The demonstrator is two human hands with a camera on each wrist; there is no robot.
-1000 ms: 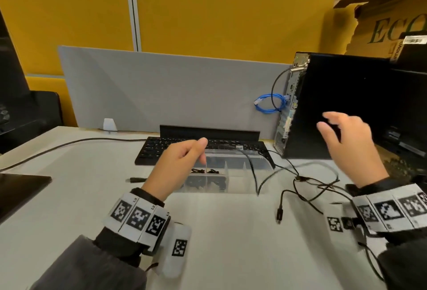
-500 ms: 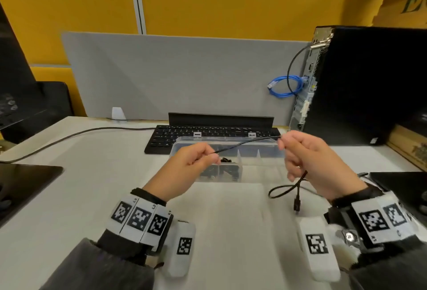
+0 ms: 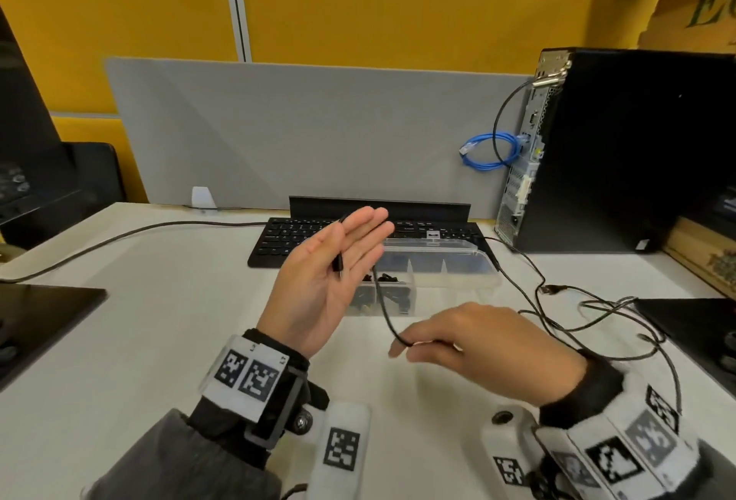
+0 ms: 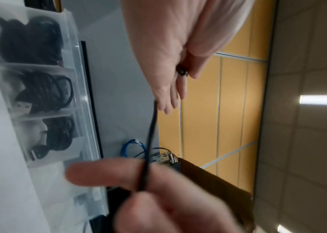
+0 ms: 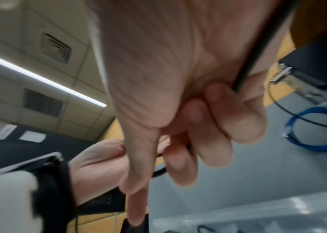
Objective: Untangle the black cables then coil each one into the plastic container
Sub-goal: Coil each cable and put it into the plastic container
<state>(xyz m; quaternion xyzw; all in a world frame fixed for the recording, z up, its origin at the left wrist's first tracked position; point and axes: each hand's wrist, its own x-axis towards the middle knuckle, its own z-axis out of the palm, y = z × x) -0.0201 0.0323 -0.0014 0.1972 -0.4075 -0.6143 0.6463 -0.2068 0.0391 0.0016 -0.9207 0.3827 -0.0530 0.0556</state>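
Note:
My left hand is raised in front of the clear plastic container, palm turned right, fingers straight. Its thumb pins the plug end of a black cable against the palm. The cable passes over the fingertips, then hangs down to my right hand, which pinches it, palm down, low over the desk. In the left wrist view the cable stretches between both hands. The container holds coiled black cables in three compartments. More loose black cables lie tangled at the right.
A black keyboard sits behind the container, with a grey divider beyond. A black computer tower with a blue cable stands at the right. Black pads lie at the left edge and the right edge.
Half a second ago both hands held the cable taut near the container. My left hand has since turned palm-open and risen; my right hand has dropped towards me with the cable.

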